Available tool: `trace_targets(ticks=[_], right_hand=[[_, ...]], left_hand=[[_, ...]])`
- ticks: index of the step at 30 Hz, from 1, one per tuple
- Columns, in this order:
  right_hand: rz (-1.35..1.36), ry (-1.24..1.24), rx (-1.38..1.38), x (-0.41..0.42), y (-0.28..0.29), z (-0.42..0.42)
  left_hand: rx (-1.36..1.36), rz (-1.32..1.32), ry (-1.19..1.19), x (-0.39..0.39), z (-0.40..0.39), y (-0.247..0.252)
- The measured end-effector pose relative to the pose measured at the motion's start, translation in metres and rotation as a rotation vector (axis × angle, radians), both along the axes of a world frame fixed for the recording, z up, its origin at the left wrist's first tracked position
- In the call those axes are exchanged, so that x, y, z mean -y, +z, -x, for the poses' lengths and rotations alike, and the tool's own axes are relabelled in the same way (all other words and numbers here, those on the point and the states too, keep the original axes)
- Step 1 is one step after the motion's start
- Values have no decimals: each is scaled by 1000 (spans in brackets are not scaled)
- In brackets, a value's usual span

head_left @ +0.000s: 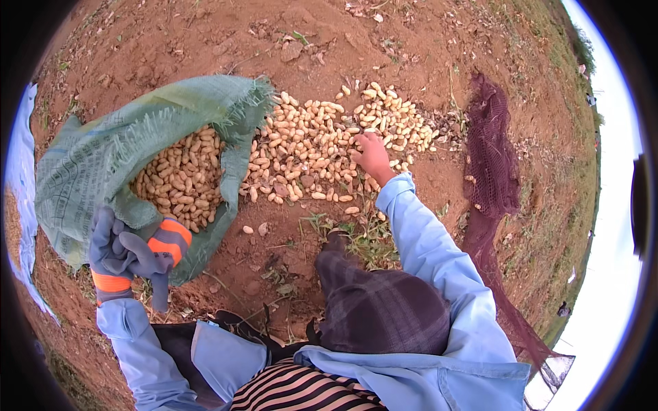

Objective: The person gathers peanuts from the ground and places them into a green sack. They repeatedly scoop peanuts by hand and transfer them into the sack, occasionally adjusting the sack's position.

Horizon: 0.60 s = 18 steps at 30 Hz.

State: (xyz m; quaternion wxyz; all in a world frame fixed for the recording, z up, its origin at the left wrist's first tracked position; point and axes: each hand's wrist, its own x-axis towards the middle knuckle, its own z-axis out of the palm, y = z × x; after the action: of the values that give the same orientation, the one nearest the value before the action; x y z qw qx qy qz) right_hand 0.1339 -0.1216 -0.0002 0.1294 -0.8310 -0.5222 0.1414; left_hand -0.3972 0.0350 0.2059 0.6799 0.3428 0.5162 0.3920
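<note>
My left hand (115, 251), in a grey and orange work glove, grips a second, empty work glove (167, 244) beside the mouth of a green woven sack (180, 100). Unshelled peanuts (182, 177) show inside the sack's opening. To its right, more unshelled peanuts (303, 138) lie spread over the reddish soil. My bare right hand (371, 154) reaches down at the right part of this pile, its fingertips at the peanuts. The fingers are bent and partly apart; whether they hold a peanut cannot be told.
A dark purple mesh net (491, 154) lies on the soil at the right and trails towards me. At the far left is a pale blue sheet (23, 180). Green weeds (372, 241) grow between the peanuts and my bent knee. A few loose peanuts lie apart.
</note>
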Motion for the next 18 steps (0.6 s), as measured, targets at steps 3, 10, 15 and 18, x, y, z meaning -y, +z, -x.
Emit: trace_targets(ticks=[3,10,15,18], right_hand=[[162,-18,-100,-2,-8,-8],[-33,2,-144,-20,-5,0],[-198,-13,-198,-85,-7,-19],[-66,136,-144,-112,-10,-19]], left_hand=[[-75,-10,90,3,-10,2],[268,-17,-231,-5,23,-10],[243,50,-185,-10,47,-30],[184,-127,-299,-6,45,-32]])
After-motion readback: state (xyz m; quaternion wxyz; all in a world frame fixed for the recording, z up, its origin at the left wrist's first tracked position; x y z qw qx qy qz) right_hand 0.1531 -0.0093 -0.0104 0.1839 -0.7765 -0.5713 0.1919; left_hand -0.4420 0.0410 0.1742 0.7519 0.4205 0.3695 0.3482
